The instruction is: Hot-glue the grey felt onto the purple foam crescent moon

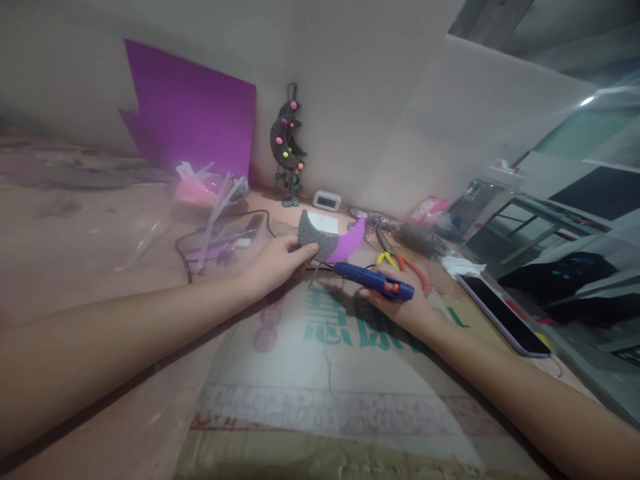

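Clock (327, 201) behind crescent piece (327, 247), hanging ornament (283, 141) behind-left, glue gun (367, 277) front-right, pliers (401, 261) right, phone (503, 313) farther right, cardboard (310, 370) below.

The bare left forearm (135, 333) extended inward from the left edge. The left hand (280, 263) was closed in a pinch grip, thumb (304, 253) uppermost. The bare right forearm (525, 393) angled in from lower right; the right hand (406, 312) was closed, near the left.

Plastic glue gun (370, 277), rough crescent (326, 244), perhaps yarn
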`<action>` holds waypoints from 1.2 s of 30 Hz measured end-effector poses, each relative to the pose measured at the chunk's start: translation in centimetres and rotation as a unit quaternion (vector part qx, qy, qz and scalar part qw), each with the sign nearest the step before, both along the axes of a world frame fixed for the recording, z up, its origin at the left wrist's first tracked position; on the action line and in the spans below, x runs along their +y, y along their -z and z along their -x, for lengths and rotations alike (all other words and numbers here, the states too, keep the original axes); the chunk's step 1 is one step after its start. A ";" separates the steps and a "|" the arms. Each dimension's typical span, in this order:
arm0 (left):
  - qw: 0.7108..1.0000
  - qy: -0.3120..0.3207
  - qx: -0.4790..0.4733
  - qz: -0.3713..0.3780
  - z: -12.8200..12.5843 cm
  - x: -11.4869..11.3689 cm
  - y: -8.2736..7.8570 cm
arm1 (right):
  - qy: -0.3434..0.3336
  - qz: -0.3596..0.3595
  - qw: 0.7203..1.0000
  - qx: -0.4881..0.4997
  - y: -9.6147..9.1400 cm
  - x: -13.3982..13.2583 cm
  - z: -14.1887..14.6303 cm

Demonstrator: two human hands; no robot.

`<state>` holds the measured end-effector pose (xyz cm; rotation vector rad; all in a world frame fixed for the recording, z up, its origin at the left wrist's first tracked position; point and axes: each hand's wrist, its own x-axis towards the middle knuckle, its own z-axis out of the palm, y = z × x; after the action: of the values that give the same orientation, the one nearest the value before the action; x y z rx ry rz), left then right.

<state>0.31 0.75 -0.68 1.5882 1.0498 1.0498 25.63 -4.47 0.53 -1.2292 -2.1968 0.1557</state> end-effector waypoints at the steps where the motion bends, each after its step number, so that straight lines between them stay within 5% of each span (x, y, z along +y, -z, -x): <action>1: 1.000 0.000 0.000 0.001 0.0 0.0 0.0 | 0.000 -0.003 1.000 0.000 0.0 0.0 0.0; 36: 0.999 0.007 -0.040 0.034 -0.2 0.0 0.1 | 0.019 -0.001 1.000 -0.007 -0.3 -0.2 0.2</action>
<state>0.53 0.72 -0.76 1.4846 1.0084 1.0479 25.40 -4.63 0.79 -1.2729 -2.1846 0.1289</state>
